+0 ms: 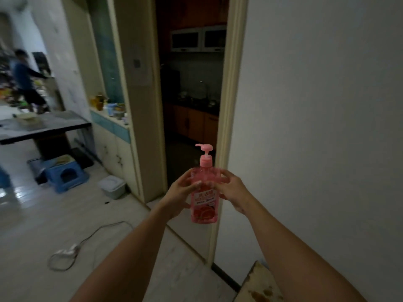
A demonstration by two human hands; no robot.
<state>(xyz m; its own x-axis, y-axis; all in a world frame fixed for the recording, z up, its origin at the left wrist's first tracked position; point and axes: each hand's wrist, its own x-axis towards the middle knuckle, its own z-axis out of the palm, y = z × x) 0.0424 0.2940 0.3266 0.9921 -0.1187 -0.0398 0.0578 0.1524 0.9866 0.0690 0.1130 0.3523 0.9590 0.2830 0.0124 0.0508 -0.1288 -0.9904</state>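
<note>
A pink pump bottle of liquid soap, with a pink label and a pump head on top, is held upright in the air in front of me. My left hand grips its left side with fingers curled round the body. My right hand grips its right side, fingertips on the front above the label. Both arms reach forward from the bottom of the view.
A dark kitchen doorway opens straight ahead, between a cream door frame and a white wall. On the floor lie a power strip with cable, a white bin and a blue stool. A black table and another person are far left.
</note>
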